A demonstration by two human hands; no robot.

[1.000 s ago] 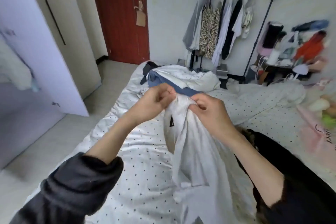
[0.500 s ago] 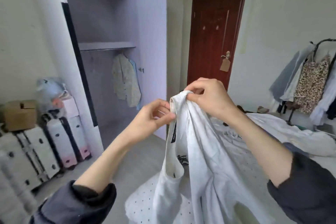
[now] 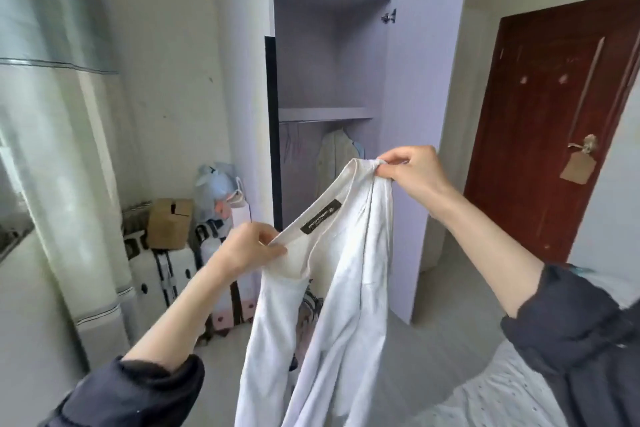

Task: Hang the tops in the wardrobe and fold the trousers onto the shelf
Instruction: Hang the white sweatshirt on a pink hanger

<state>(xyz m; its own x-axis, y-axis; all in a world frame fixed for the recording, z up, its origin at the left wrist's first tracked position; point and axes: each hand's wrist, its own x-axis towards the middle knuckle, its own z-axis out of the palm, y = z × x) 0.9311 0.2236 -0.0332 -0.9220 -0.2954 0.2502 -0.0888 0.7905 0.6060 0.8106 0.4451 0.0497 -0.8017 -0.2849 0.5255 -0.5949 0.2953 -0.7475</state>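
My white top [image 3: 349,281] hangs limp by its neckline, black label showing, before the open lilac wardrobe [image 3: 332,55], where pale tops [image 3: 337,156] hang under the shelf [image 3: 325,113].

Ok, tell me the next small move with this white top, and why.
Probably fetch a hanger and feed it through the neckline. The left hand and right hand each pinch the white top at its collar, holding the neck open, but no hanger is in it yet. The wardrobe stands open ahead, with a garment already hanging under its shelf.
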